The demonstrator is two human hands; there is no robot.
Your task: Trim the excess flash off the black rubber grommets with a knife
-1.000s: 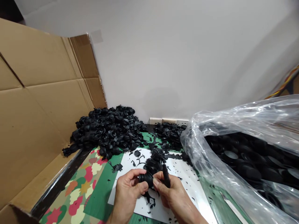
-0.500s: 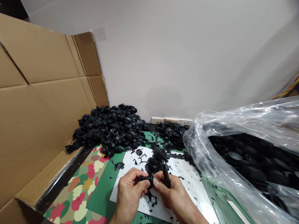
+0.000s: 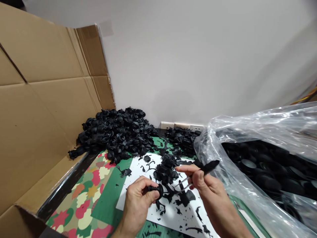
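Observation:
My left hand (image 3: 137, 201) is closed, its thumb and fingers pinching a small black rubber part (image 3: 158, 191) whose round, flanged end faces right. To the right of it, my right hand (image 3: 210, 190) grips black-handled tweezers (image 3: 209, 167), with two thin metal prongs pointing left toward the rubber part but apart from it. A dark rubber scrap (image 3: 187, 197) is below the prongs; whether it lies on the paper or is in the air I cannot tell. Under both hands is a white sheet (image 3: 170, 218) strewn with black trimmings.
A large heap of ribbed black parts (image 3: 119, 132) stands at the back left beside a cardboard box (image 3: 49, 109). Black scraps (image 3: 183, 140) are piled by the wall sockets. At right, a clear plastic bag (image 3: 213, 152) holds black rubber parts. A metal strip (image 3: 250, 221) lies at lower right.
My right hand has moved right, away from the rubber part, and the tweezers' prongs now show. A larger scrap appears below them. My left hand keeps its hold.

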